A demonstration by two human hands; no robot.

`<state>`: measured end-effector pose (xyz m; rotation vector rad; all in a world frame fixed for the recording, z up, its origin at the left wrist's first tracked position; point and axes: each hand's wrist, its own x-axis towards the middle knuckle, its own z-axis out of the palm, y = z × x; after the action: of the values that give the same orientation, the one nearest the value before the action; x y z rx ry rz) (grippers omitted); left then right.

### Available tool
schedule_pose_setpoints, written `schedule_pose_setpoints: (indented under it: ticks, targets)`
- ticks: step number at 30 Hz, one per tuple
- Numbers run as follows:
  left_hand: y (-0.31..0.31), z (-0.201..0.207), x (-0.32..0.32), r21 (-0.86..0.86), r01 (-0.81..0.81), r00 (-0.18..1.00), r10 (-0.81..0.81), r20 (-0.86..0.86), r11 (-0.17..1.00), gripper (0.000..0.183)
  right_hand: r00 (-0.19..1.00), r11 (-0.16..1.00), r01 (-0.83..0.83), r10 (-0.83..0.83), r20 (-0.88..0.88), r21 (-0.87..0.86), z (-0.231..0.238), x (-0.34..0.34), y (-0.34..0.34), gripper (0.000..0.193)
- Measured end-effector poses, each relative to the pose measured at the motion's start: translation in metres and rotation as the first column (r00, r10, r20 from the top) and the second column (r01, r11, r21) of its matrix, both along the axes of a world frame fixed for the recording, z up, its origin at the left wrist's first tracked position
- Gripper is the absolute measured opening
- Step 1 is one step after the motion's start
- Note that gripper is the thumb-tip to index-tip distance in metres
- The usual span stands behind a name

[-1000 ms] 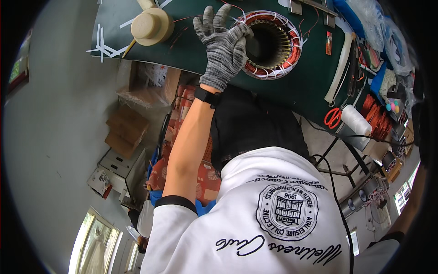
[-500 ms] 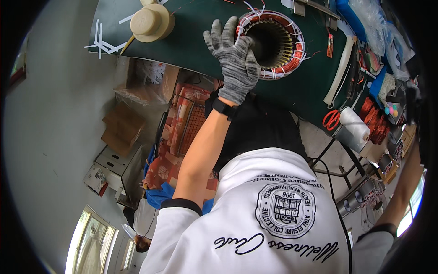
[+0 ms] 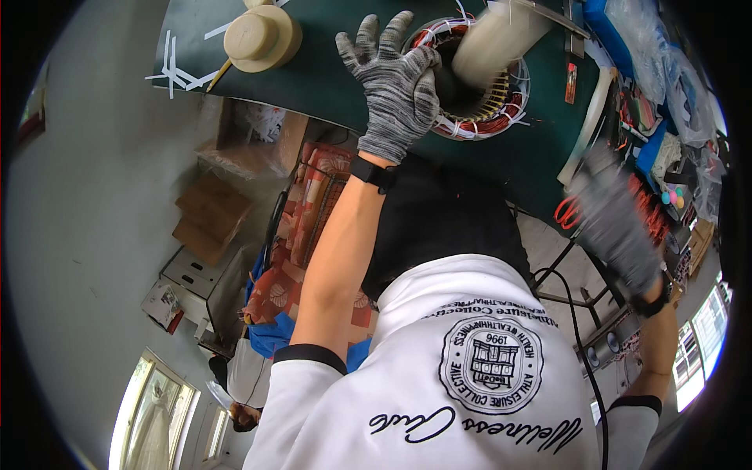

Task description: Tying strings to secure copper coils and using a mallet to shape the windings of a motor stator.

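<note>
A motor stator (image 3: 513,117) with copper windings, white lacing and a slotted bore lies on the dark green tabletop (image 3: 329,78). My left hand (image 3: 395,90), in a grey knitted glove, is against its left rim. Several fingers spread away from the stator, while the thumb side touches the winding. Over the far side of the bore is a beige, cylinder-like object (image 3: 501,47), smeared by motion; its kind and what carries it cannot be made out. My right hand (image 3: 615,215), also gloved, is blurred beside the red-handled scissors (image 3: 567,211), its fingers unclear.
A cream stepped round block (image 3: 262,37) and white paper strips (image 3: 178,77) lie at the left. On the right are a curved cream strip (image 3: 589,117), red wire (image 3: 650,207) and plastic bags (image 3: 642,47). Cardboard boxes (image 3: 210,211) stand below the table's left side.
My right hand has come in from the right edge to beside the scissors. The blurred beige object has appeared over the stator. My left hand has shifted slightly left, its fingers still spread.
</note>
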<state>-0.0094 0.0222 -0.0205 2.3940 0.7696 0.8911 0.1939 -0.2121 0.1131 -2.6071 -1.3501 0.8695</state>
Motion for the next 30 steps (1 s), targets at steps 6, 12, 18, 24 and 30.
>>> schedule_pose_setpoints:
  ticks: [6, 12, 18, 24, 30]
  targets:
    - [0.003, 0.0, -0.001, -0.008, 0.002, 1.0, -0.002, -0.002, 1.0, 0.022, 0.996, 0.999, 0.039, -0.038, -0.077, 0.004, 0.087, 0.05, 0.083, 0.045]
    - [0.004, 0.005, 0.025, 0.007, 0.122, 0.988, -0.122, 0.095, 0.992, 0.023, 0.956, 0.957, -0.282, 0.274, -0.104, -0.071, 0.021, 0.009, -0.034, 0.053]
    - [0.017, 0.022, 0.007, -0.139, 0.187, 0.981, -0.193, -0.032, 0.972, 0.023, 0.875, 0.995, 0.1, -0.098, -0.475, -0.021, 0.101, 0.058, 0.06, 0.048]
    - [0.031, 0.004, 0.02, 0.041, 0.259, 0.965, -0.26, 0.014, 0.965, 0.022, 0.713, 0.788, -0.552, 0.616, 0.335, -0.272, 0.057, -0.031, 0.025, 0.06]
    - [0.042, 0.0, 0.002, 0.0, 0.311, 0.948, -0.31, -0.077, 0.95, 0.024, 0.839, 0.963, 0.267, -0.209, -0.503, 0.046, 0.084, 0.027, 0.073, 0.049]
